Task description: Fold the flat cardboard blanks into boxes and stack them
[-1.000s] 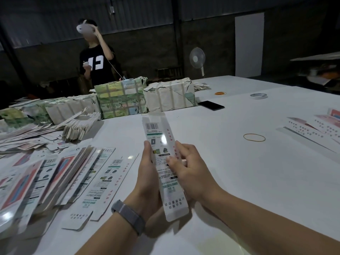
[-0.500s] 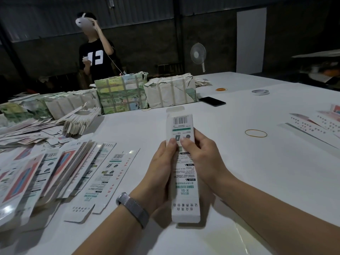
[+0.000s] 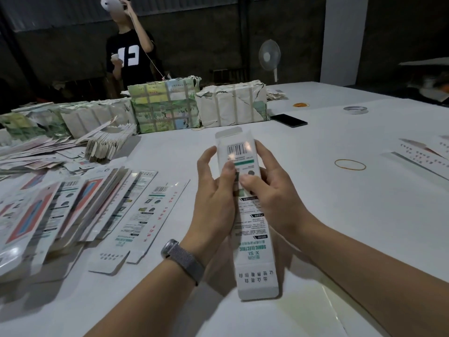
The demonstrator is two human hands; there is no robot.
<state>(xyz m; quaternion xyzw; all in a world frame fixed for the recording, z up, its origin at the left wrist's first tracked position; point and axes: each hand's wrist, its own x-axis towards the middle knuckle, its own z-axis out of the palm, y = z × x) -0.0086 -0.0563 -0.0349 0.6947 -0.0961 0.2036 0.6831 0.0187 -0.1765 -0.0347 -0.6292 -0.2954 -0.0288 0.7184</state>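
head | left hand (image 3: 213, 203) grips cardboard blank (image 3: 252, 229) | right hand (image 3: 272, 190) grips it too

Printed cardboard box blank (image 3: 250, 215), glossy, with glare across its barcode end. Loose flat blanks (image 3: 143, 215) at 9 o'clock: the same coated card, with sheen on their faces. Table (image 3: 340, 203): smooth white matt surface. Bundles (image 3: 230, 105) at 12 o'clock: torn, creased paper wrapping, banded with tape. Wristband (image 3: 185, 261): woven metallic mesh. Phone (image 3: 288, 120): glossy black.
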